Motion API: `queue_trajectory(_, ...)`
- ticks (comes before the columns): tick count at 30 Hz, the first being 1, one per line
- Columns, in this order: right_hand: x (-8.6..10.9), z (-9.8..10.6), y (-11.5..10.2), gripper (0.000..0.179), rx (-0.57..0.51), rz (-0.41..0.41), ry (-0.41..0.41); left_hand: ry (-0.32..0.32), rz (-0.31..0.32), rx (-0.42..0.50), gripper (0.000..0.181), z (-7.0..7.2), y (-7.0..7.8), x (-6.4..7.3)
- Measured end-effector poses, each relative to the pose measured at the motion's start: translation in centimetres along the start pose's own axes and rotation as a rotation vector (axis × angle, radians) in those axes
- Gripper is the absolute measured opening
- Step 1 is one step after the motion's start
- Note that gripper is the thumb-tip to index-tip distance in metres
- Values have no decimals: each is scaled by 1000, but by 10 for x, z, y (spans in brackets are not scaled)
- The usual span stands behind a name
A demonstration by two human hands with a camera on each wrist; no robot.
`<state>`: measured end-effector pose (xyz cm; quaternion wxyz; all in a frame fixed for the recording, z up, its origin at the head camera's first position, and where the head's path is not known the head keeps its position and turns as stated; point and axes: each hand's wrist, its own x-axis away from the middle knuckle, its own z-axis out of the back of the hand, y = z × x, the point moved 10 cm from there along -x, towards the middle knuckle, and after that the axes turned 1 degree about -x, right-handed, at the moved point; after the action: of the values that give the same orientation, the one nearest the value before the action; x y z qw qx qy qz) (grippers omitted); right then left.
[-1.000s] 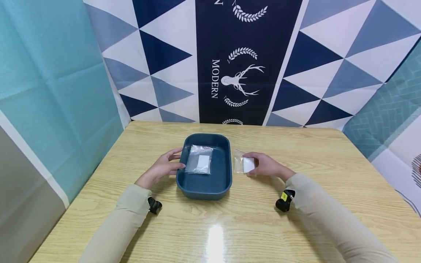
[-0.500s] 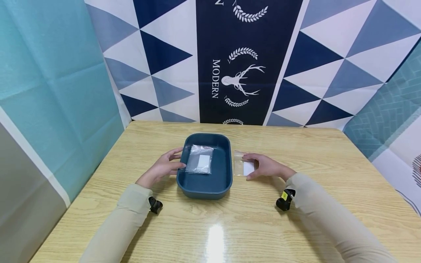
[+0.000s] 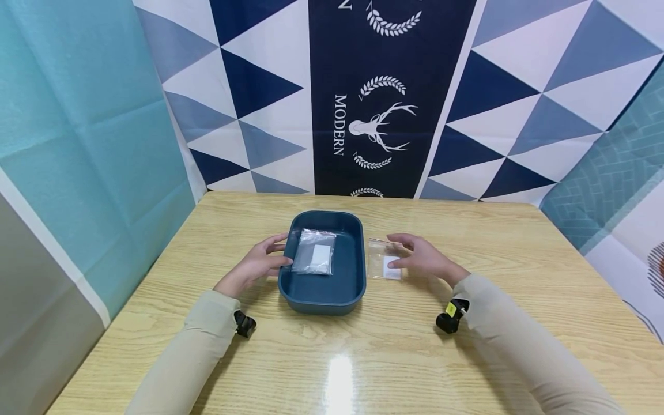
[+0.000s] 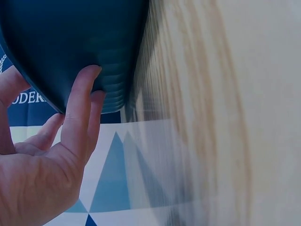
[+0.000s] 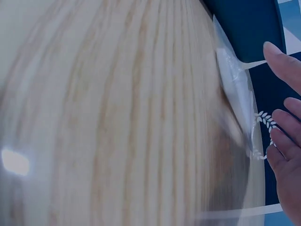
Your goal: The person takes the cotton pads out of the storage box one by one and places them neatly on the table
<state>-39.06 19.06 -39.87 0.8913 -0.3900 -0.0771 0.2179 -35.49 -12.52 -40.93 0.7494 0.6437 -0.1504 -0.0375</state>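
Note:
A dark blue rectangular bin (image 3: pixel 321 291) stands on the table, with clear zip bags (image 3: pixel 311 259) holding something white lying inside it. My left hand (image 3: pixel 256 264) grips the bin's left wall, the thumb over the rim and the other fingers against the outside. In the left wrist view, those fingertips (image 4: pixel 89 75) press on the bin's outer side. To the right of the bin lies another clear zip bag (image 3: pixel 378 265) with a white rectangle in it. My right hand (image 3: pixel 426 257) is spread at this bag's right edge. The right wrist view has its fingers (image 5: pixel 282 61) straight and apart from the bag (image 5: pixel 235 82).
All this sits on a light wood-grain table (image 3: pixel 441 357). A patterned cloth (image 3: pixel 270 115) hangs along the table's back edge, and a teal cloth (image 3: pixel 104 144) hangs at the left. Each wrist wears a small black camera (image 3: pixel 245 324).
My right hand has spread its fingers and drawn slightly right, letting go of the bag, which has settled flat slightly nearer to me. The left hand and bin stay put.

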Motion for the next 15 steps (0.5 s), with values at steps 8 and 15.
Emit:
queue_trajectory(8, -4, 6, -12, 69, -140, 27, 55, 1, 4, -4, 69, 0, 0, 0)
queue_trajectory(15, -7, 8, -23, 64, -223, 29, 83, 1, 4, -4, 68, 0, 2, 0)
